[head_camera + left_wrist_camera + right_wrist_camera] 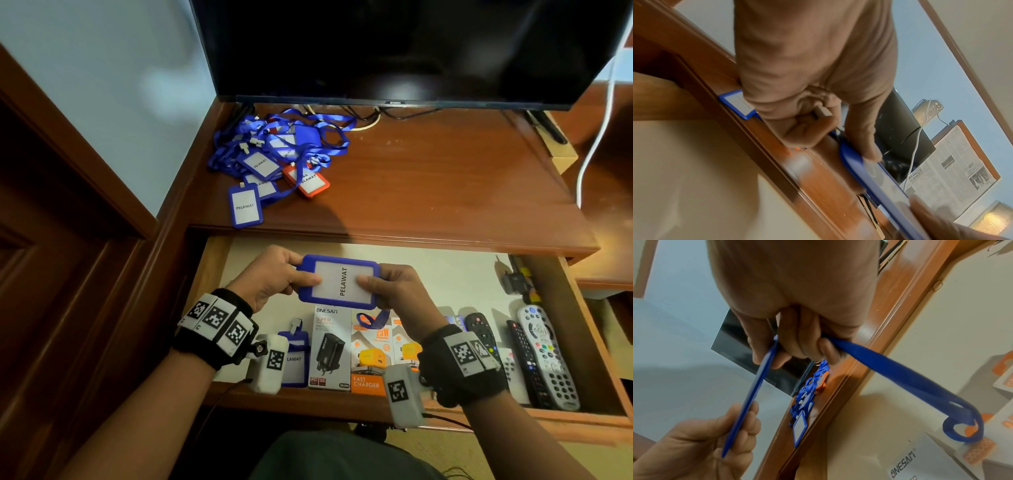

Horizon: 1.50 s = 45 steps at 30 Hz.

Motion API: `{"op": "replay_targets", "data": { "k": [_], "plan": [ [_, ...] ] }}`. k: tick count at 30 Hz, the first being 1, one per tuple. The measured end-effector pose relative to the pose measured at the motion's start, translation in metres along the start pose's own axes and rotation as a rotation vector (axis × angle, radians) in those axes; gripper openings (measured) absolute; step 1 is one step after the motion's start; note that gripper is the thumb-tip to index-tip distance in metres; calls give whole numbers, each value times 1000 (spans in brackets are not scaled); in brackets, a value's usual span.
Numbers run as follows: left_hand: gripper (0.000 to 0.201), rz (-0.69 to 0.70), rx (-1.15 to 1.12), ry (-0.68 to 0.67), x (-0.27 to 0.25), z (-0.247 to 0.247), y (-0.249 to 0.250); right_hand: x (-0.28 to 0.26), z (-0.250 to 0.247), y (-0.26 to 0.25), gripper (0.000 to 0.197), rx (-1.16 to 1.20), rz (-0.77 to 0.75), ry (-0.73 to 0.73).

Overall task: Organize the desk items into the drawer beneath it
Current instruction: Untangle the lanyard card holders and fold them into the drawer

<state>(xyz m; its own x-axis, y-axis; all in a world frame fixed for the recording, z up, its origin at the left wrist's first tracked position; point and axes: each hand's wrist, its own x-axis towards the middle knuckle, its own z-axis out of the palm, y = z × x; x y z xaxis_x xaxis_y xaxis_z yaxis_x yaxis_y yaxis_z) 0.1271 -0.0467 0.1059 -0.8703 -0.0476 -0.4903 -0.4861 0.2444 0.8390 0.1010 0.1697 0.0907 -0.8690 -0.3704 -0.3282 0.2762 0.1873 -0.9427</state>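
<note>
head view. blue badge holder (339,281), card reading "pelawat", held flat over the open drawer (579,329). left hand (274,277) pinches its left edge, thumb on the card face, fingers curled behind. right hand (394,287) pinches the right edge the same way. on the desk top (445,178), rear left: pile of badges (274,154), blue lanyards tangled, one orange holder (308,183) among them, one blue holder (246,205) lying just at the front edge. television (394,48) stands behind. in the drawer, front row, left to right: another blue badge (294,359), black charger box (330,347) marked "onesam", orange charger boxes (371,356), remote controls (537,356) side by side at the right. a dark small item at the far right rear, too small to tell.

left wrist view. left hand (818,78) seen from below; thumb tip (871,149) pressed on the blue frame (869,177) of the held badge, other fingers folded round a pale clip (821,112). picture blurred. desk edge (777,154) runs diagonally, one blue holder (735,104) overhanging it. newspaper (953,170) in the background.

right wrist view. right hand (793,305) from below; fingers (764,344) pinch the badge (750,395), seen edge-on, while the lower fingers curl round its blue lanyard (910,378), which trails down and loops over the charger boxes (920,464). left hand (698,444) pinches the far end. badge pile (809,395) on the desk edge beyond.
</note>
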Motion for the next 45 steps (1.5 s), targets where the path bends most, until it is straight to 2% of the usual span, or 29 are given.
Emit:
{"op": "replay_targets", "data": {
  "k": [5,9,13,17,20,24,29,32,36,39,41,43,45],
  "plan": [
    [10,-43,-243,197,8,7,-5,-1,3,2,42,-15,-51,56],
    [5,-11,-402,358,9,26,-3,-8,15,2,30,-44,-88,-22],
    [8,114,-197,401,9,49,-5,-11,24,-8,24,-88,-121,-84],
    [9,207,-20,277,8,55,-8,-5,18,-17,22,-87,-132,-43],
    [16,254,170,164,9,51,-9,-2,9,-20,23,-204,-101,-51],
    [8,262,413,-12,4,39,-6,-5,-2,-22,21,-354,-66,-117],
    [8,201,355,-300,-11,31,3,-7,-12,-18,23,-335,-104,-95],
    [7,249,105,-349,-13,29,2,-7,-16,-11,29,-205,-78,-147],
    [26,278,-261,-237,-9,37,2,-11,-10,-14,47,86,-60,-210],
    [22,306,-487,-124,-8,46,9,-9,3,-14,28,322,-5,-86],
    [20,304,-587,-6,-6,49,13,0,14,-8,25,289,46,-17],
    [22,277,-626,165,-2,50,16,7,24,-2,22,259,94,-41],
    [20,243,-631,339,2,51,16,9,31,0,32,221,75,-80]
  ]
}}
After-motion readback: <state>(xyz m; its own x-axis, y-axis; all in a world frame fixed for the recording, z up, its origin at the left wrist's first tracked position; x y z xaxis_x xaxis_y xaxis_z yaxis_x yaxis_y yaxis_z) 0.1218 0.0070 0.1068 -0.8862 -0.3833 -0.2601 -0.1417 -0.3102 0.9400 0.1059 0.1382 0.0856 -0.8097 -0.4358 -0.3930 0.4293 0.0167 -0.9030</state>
